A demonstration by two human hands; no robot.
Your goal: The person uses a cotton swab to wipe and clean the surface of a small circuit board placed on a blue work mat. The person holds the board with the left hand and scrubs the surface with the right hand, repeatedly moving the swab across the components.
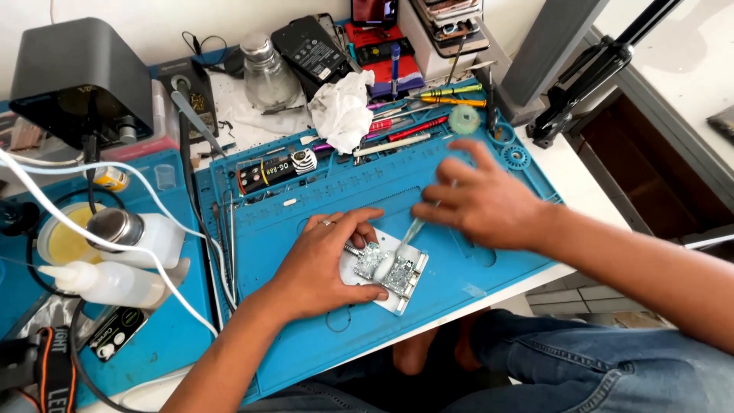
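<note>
At the far left of the frame a dark boxy unit (80,76) stands at the upper corner, with white cables (130,229) looping down past a squeeze bottle (107,281) and a metal-capped white bottle (141,231) on the left part of the work surface. A blue silicone work mat (306,336) covers the middle of the white table (569,164); its top edge is crowded with a glass bottle (265,73), a crumpled tissue (342,109) and a row of screwdrivers (428,111).

Low in the centre of the frame, on the mat, lies a small metal board holder (391,269) on a white plate (silvery, with a shiny patterned face). Its long axis runs diagonally, from upper left to lower right. The left hand (321,264) steadies it from the left, fingers curled narrow around its near and far edges, thumb at the lower edge and a ring on one finger.

To the right, the right hand (478,203) pinches a slim pale tool (409,233) between thumb and fingers, the other fingers spread loosely. The tool slants from upper right down to lower left, its tip touching the holder's top face; motion blur hides its exact kind.

At the right edge a black stand arm (596,69) leans over the table, and blue jeans (596,359) show below it.
</note>
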